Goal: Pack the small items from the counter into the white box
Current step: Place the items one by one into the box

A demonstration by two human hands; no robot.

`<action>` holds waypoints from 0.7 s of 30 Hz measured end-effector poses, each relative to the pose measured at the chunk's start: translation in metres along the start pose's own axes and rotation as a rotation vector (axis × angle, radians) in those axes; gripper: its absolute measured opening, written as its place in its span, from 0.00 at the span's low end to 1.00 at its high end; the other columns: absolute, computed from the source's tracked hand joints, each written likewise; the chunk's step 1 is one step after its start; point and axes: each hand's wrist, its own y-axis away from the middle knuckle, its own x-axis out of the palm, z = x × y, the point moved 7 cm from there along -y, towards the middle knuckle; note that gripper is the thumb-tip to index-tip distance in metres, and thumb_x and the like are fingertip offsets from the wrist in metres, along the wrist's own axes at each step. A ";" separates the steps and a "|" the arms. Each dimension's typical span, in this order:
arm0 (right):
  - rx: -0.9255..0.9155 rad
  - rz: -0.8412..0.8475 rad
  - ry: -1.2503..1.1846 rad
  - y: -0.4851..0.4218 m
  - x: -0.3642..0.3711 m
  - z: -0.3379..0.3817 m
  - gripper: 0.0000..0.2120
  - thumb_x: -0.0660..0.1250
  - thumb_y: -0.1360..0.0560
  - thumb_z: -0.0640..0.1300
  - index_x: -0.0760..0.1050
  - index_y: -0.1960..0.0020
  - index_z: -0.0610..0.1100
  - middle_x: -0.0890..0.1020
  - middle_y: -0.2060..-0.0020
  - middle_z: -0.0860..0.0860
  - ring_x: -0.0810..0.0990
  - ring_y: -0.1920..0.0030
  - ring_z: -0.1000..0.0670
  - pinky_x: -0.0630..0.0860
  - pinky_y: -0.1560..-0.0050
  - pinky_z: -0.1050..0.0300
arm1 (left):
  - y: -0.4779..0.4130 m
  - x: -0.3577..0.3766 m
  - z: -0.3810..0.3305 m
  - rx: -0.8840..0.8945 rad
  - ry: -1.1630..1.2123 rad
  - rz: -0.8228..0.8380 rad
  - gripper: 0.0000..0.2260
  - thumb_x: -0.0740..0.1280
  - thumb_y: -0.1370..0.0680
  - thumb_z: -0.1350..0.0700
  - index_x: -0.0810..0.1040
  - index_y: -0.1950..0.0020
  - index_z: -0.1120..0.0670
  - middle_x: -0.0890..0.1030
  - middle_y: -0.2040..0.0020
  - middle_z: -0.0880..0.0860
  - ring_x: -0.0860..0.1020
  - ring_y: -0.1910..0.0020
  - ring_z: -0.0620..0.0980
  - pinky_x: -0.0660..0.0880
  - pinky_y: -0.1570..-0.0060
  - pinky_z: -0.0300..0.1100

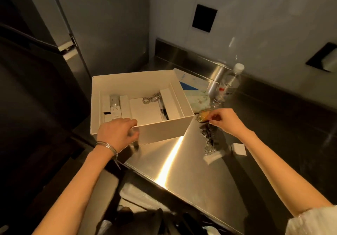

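Note:
The white box (164,129) stands open on the steel counter (178,165). Inside lie a white charger (114,107), a coiled braided cable (151,98) and a thin pen-like item (163,111). My left hand (116,132) rests with curled fingers on the box's near left rim. My right hand (226,120) pinches a small yellowish wrapped item (202,116) just right of the box's near corner. Below it on the counter lie a dark item with a silver chain (209,143) and small white pieces (238,149).
A clear water bottle (229,85) and a silver cylinder (213,88) stand behind the right hand, next to a white and blue sheet (193,87). A dark fridge (36,52) rises to the left. The counter's front edge runs diagonally below my arms.

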 end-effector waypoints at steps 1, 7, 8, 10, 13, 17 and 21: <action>0.042 0.041 0.041 0.003 0.011 -0.017 0.07 0.71 0.29 0.40 0.82 0.52 0.47 0.83 0.53 0.49 0.80 0.55 0.49 0.77 0.50 0.53 | 0.000 0.000 0.000 -0.010 0.003 0.019 0.08 0.66 0.27 0.47 0.77 0.57 0.51 0.79 0.65 0.50 0.76 0.66 0.51 0.75 0.70 0.42; 0.177 0.300 0.143 0.014 0.058 -0.059 0.17 0.74 0.32 0.45 0.78 0.44 0.48 0.81 0.51 0.50 0.79 0.48 0.48 0.74 0.46 0.53 | -0.001 0.001 -0.001 -0.050 -0.024 0.063 0.10 0.64 0.26 0.45 0.77 0.52 0.50 0.80 0.59 0.49 0.77 0.61 0.50 0.77 0.65 0.43; 0.192 0.311 0.150 0.016 0.061 -0.060 0.18 0.75 0.33 0.46 0.77 0.44 0.48 0.80 0.52 0.50 0.79 0.49 0.48 0.74 0.47 0.53 | 0.000 0.001 0.000 -0.054 -0.024 0.069 0.10 0.64 0.26 0.45 0.77 0.52 0.49 0.81 0.59 0.49 0.77 0.61 0.50 0.77 0.65 0.44; 0.212 0.277 0.152 0.020 0.063 -0.061 0.15 0.76 0.34 0.46 0.77 0.50 0.47 0.79 0.57 0.51 0.79 0.53 0.48 0.74 0.53 0.54 | 0.000 0.001 0.001 -0.058 -0.023 0.075 0.10 0.64 0.26 0.45 0.77 0.52 0.49 0.81 0.59 0.49 0.77 0.61 0.50 0.78 0.64 0.45; 0.224 0.194 0.132 0.025 0.057 -0.059 0.10 0.75 0.33 0.43 0.78 0.54 0.44 0.79 0.60 0.50 0.77 0.58 0.49 0.70 0.58 0.57 | 0.001 0.001 0.000 -0.059 -0.027 0.073 0.10 0.64 0.26 0.45 0.76 0.53 0.49 0.80 0.60 0.49 0.76 0.62 0.50 0.77 0.65 0.44; 0.222 0.086 0.126 0.029 0.023 -0.043 0.07 0.74 0.32 0.42 0.78 0.56 0.44 0.79 0.61 0.50 0.79 0.58 0.49 0.74 0.56 0.55 | 0.000 0.000 0.000 -0.065 -0.038 0.065 0.10 0.64 0.26 0.44 0.77 0.51 0.49 0.80 0.60 0.49 0.77 0.61 0.50 0.77 0.65 0.42; 0.124 -0.032 0.204 0.031 -0.037 -0.002 0.06 0.73 0.31 0.44 0.77 0.55 0.46 0.79 0.60 0.51 0.77 0.59 0.50 0.71 0.60 0.57 | 0.001 -0.002 -0.002 -0.070 -0.051 0.069 0.09 0.63 0.26 0.45 0.77 0.52 0.48 0.80 0.61 0.48 0.77 0.62 0.49 0.75 0.66 0.41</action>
